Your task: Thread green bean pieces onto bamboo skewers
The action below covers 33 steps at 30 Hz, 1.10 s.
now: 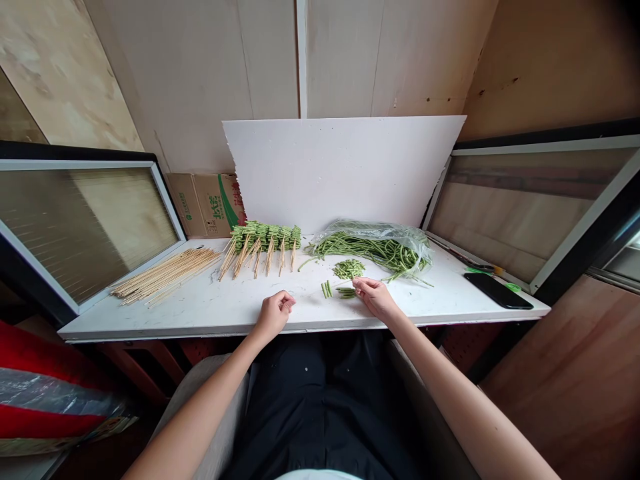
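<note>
My left hand (274,315) is closed over the front edge of the table, its fingers curled; what they hold, if anything, is hidden. My right hand (375,298) has its fingertips pinched together beside a small heap of cut green bean pieces (349,269); whatever is between them is too small to make out. Just left of its fingers lie a few short bean lengths (327,289), and more bean sticks (346,292) lie partly under the hand. Farther back, bean pieces threaded on skewers (265,237) are stacked with their bare stick ends toward me.
Loose bamboo skewers (165,272) spread across the left of the white table (240,313). Long beans (370,248) spill from a clear plastic bag (400,232) at back right. A black phone (497,291) lies far right. Framed panels (540,207) flank both sides; a cardboard box (207,205) stands behind.
</note>
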Each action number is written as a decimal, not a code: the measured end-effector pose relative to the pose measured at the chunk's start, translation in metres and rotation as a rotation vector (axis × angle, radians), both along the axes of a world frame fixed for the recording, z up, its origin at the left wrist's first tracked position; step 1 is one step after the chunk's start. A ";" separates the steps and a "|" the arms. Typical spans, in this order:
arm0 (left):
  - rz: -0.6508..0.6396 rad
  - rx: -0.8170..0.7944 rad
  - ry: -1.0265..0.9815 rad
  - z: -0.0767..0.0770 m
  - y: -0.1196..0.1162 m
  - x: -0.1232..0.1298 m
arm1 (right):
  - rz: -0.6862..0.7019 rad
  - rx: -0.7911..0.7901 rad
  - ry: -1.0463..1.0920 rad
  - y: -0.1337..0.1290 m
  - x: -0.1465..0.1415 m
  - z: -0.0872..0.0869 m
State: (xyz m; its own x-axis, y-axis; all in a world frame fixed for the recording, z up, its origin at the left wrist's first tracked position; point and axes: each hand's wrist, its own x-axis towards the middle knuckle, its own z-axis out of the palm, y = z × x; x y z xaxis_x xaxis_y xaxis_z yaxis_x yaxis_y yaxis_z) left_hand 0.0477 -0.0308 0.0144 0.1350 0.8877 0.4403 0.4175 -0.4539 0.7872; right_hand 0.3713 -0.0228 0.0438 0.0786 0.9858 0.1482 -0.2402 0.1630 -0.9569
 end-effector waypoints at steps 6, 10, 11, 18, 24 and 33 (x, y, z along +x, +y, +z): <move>0.001 -0.019 -0.016 0.003 0.000 -0.001 | 0.005 0.030 -0.024 -0.004 -0.002 0.006; -0.002 -0.008 -0.035 0.003 -0.001 0.000 | 0.010 0.099 -0.088 -0.002 0.001 0.011; -0.001 -0.006 -0.037 0.003 -0.001 0.001 | -0.014 0.113 -0.114 -0.002 0.001 0.011; 0.020 0.002 -0.042 0.000 0.002 -0.001 | -0.177 0.138 -0.161 -0.007 -0.016 0.012; 0.023 0.017 -0.060 0.000 0.003 -0.002 | -0.213 0.155 -0.155 -0.012 -0.029 0.013; 0.035 0.016 -0.070 0.002 0.003 -0.002 | -0.211 0.156 -0.131 -0.015 -0.033 0.013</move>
State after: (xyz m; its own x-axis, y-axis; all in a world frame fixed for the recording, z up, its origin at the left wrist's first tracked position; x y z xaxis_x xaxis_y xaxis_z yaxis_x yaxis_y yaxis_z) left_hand 0.0456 -0.0282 0.0162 0.0723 0.8841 0.4617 0.3774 -0.4527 0.8078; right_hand 0.3379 -0.0381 0.0563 0.2494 0.9145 0.3186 -0.0620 0.3434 -0.9371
